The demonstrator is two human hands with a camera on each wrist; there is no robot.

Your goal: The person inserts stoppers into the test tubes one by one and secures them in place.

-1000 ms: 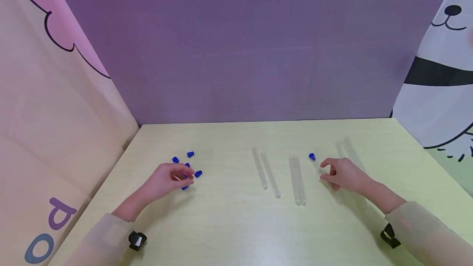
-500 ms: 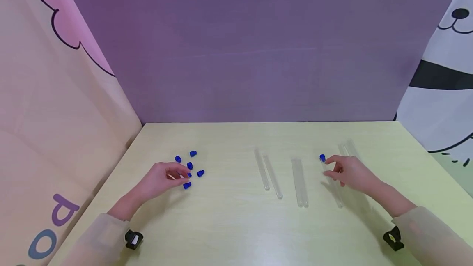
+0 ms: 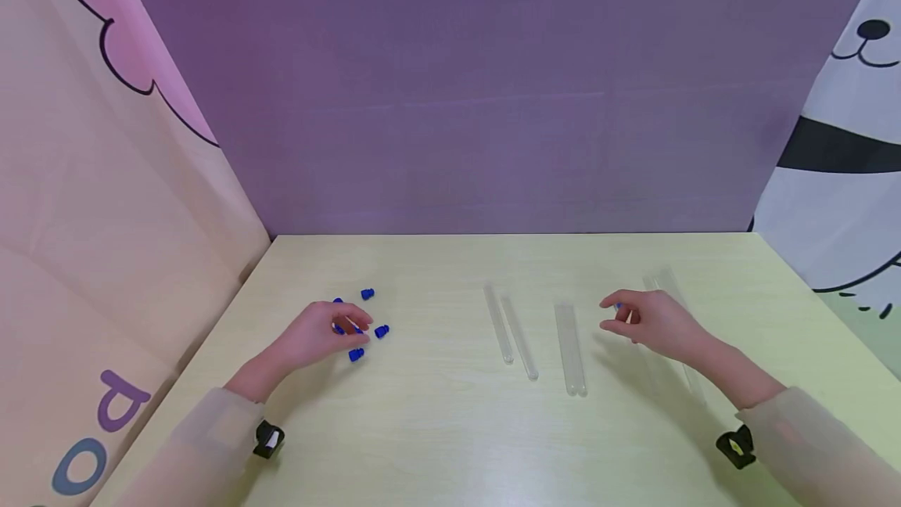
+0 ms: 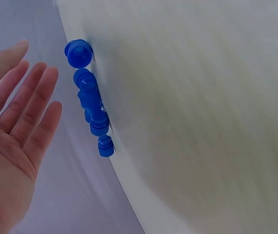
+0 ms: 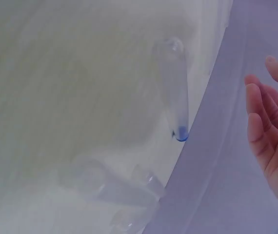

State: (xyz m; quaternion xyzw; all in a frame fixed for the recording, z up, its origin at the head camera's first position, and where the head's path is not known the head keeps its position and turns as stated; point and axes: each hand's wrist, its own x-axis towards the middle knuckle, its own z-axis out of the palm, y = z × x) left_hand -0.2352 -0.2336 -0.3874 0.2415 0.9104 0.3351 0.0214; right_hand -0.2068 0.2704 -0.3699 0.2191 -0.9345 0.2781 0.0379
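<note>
My left hand (image 3: pixel 317 332) hovers over a loose cluster of small blue stoppers (image 3: pixel 356 354) at the table's left. Its fingers are relaxed with nothing between them; in the left wrist view the stoppers (image 4: pixel 90 100) stand on the tabletop, apart from the fingers. Over on the right, my right hand (image 3: pixel 655 323) is held above a clear test tube (image 5: pixel 174 87) with a blue stopper (image 5: pixel 181 134) in one end. This tube lies on the table, mostly hidden by the hand in the head view. In the right wrist view those fingers are loosely bent and empty.
Two slim clear tubes (image 3: pixel 519 337) lie mid-table, with a side-by-side pair (image 3: pixel 571 349) to their right. More clear tubes (image 3: pixel 674 292) lie behind and under the right hand. A purple screen (image 3: pixel 450 100) rises at the table's (image 3: pixel 422 436) back edge.
The stoppered tube's blue end has swung slightly right. My right hand has since shifted left and up, covering it. The left hand has moved a little right and up over the stoppers.
</note>
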